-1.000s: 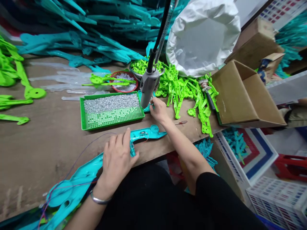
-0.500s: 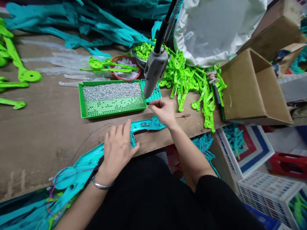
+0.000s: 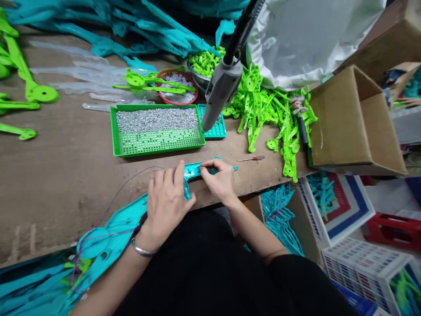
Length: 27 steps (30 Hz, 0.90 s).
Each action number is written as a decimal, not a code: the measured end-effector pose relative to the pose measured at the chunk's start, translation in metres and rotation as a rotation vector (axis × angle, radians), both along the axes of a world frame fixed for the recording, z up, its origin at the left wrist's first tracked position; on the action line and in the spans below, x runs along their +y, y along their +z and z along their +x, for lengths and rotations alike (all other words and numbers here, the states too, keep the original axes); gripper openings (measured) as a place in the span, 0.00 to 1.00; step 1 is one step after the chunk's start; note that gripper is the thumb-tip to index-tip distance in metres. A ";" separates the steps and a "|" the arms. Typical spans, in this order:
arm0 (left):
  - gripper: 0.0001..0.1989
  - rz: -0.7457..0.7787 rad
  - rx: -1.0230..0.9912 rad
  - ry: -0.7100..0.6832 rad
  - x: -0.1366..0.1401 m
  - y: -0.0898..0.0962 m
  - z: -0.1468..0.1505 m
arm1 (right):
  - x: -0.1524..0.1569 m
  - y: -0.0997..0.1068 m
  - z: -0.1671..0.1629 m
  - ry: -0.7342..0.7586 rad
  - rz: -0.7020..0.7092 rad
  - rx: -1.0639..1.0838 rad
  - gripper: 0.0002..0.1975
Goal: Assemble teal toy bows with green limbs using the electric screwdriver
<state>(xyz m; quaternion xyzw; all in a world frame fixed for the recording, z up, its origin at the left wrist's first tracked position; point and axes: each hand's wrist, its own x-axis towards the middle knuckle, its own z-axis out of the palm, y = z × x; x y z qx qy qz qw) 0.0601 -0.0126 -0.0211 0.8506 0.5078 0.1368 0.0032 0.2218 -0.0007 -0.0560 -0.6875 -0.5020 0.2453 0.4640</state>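
Where the turquoise shell [image 3: 191, 170] lies along the counter's [image 3: 75, 175] six-o'clock edge, left hand [image 3: 166, 198]: palm-down over it, thumb apart; right hand [image 3: 221, 181]: fingertips close together upon it, grip undetermined. Green tray [image 3: 158, 151]: eleven o'clock from shell. Screwdriver [image 3: 259, 158]: three o'clock.

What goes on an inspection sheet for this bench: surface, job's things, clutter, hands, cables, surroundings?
Surface: brown tabletop, pale streaks at left.
Job's things: turquoise part at the near edge; green tray holding small metal pieces.
Clutter: heaped lime-green parts; loose screwdriver.
Hands: left hand spread over the turquoise part; right hand at that part's right section, grip unclear.
Cables: thin wires, partly tangled, at lower left.
Surroundings: cardboard box and white crate to the right.
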 end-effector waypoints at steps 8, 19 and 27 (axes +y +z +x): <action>0.31 -0.005 -0.048 -0.043 0.010 -0.013 -0.007 | -0.008 -0.002 -0.008 0.160 0.076 -0.486 0.10; 0.41 -0.129 -0.144 -0.167 0.022 -0.013 -0.036 | 0.006 0.007 0.032 0.523 0.118 -0.449 0.22; 0.17 -0.043 -0.243 0.480 -0.001 0.001 -0.164 | 0.020 -0.008 0.056 0.754 0.058 -0.626 0.27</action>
